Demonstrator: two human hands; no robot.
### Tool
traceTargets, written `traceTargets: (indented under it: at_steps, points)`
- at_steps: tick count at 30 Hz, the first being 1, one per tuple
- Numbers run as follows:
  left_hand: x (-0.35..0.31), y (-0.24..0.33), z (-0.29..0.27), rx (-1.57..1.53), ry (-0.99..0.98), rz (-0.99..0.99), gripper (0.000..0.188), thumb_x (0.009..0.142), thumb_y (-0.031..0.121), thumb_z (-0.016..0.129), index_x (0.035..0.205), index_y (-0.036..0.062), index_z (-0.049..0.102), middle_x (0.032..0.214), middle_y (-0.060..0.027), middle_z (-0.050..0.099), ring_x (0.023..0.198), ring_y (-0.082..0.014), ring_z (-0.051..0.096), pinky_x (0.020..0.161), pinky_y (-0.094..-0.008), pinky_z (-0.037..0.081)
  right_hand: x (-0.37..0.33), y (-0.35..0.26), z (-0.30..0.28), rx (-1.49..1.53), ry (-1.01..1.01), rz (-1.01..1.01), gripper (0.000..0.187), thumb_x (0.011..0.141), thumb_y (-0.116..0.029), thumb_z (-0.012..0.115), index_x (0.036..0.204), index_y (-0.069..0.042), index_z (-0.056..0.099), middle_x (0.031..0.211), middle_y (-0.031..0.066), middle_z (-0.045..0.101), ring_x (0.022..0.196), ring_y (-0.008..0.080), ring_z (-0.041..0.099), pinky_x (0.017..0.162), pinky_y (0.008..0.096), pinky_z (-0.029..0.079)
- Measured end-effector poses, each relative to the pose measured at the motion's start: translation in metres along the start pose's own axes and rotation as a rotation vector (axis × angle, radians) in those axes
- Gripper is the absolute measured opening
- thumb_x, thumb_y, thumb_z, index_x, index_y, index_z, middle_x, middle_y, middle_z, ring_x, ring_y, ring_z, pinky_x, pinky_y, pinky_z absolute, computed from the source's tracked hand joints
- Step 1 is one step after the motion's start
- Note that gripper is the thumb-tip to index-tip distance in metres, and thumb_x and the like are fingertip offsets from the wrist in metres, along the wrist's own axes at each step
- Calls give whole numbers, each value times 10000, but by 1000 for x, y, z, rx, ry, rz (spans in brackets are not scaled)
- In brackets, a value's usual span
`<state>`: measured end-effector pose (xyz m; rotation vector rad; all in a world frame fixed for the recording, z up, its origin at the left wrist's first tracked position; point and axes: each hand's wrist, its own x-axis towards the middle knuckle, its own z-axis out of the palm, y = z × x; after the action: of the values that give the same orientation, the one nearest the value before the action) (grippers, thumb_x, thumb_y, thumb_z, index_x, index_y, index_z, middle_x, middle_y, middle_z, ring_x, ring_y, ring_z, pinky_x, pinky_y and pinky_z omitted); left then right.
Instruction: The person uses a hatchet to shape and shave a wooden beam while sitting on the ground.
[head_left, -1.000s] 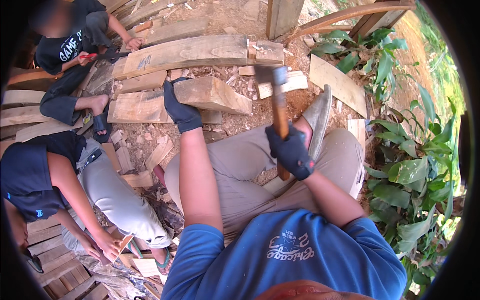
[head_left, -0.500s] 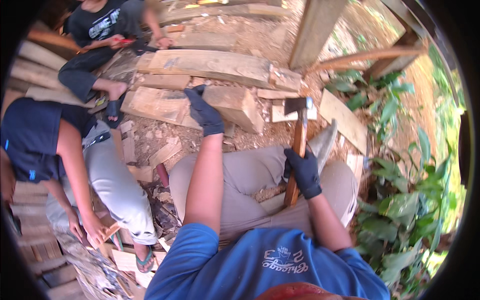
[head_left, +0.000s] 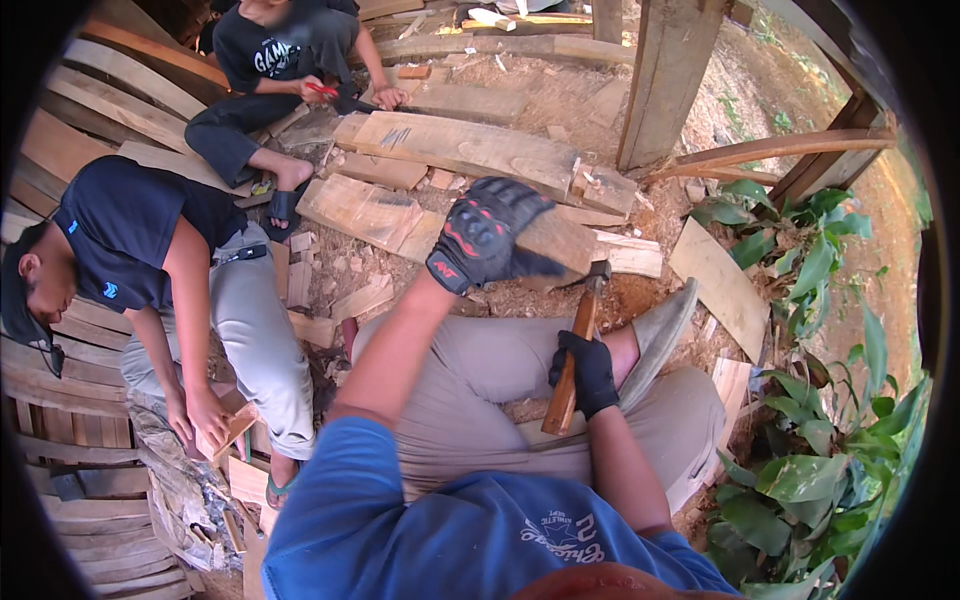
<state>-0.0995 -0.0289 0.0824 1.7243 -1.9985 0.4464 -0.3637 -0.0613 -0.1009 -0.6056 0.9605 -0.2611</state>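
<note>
My left hand (head_left: 490, 235), in a black glove with red marks, grips a thick squared wooden block (head_left: 560, 243). Its fingers lie over the far side and the thumb along the near side. In my right hand (head_left: 587, 372), also gloved in black, is the wooden handle of a hatchet (head_left: 575, 360). The dark hatchet head is at the block's right end; whether its edge touches the wood I cannot tell. Part of the block is hidden under my left hand.
Long planks (head_left: 470, 145) lie beyond the block among wood chips. A person in a dark shirt (head_left: 130, 235) bends over a small wood piece at left; another person (head_left: 285, 50) sits farther back. A wooden post (head_left: 670, 85) and leafy plants (head_left: 800, 450) stand at right.
My left hand has turned over and closed around the block. The hatchet has come down and left, bringing its head to the block's right end. The view has shifted too.
</note>
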Motion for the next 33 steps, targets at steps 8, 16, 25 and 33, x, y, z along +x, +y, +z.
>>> traceTargets:
  at_steps: [8, 16, 25, 33]
  points:
    - [85, 11, -30, 315, -652, 333, 803, 780, 732, 782, 1186, 42, 718, 1044, -162, 761, 1008, -335, 738, 948, -434, 556, -3, -5, 7, -20, 19, -42, 212, 979, -235, 723, 999, -48, 625, 698, 102, 608, 513, 276, 591, 492, 422, 515]
    - [99, -5, -82, 372, -527, -98, 862, 738, 741, 828, 1215, 29, 729, 1082, -208, 767, 1022, -389, 745, 949, -482, 574, -10, -9, 7, -24, 21, -44, 223, 976, -209, 730, 1034, -16, 633, 690, 116, 618, 514, 273, 607, 489, 412, 518]
    - [12, -35, -62, 380, -392, -774, 1066, 799, 880, 679, 1348, -33, 680, 1195, -263, 768, 1128, -402, 751, 981, -506, 583, -12, -9, 10, -65, 28, -53, 236, 983, -230, 717, 1021, -13, 635, 691, 121, 627, 503, 268, 606, 487, 405, 517]
    - [6, -45, -68, 281, -386, -831, 1097, 754, 847, 743, 1399, -37, 665, 1338, -260, 732, 1235, -409, 716, 1066, -490, 555, -9, -8, 9, -38, 13, -36, 211, 981, -233, 714, 1007, -42, 626, 689, 103, 615, 516, 266, 601, 497, 411, 521]
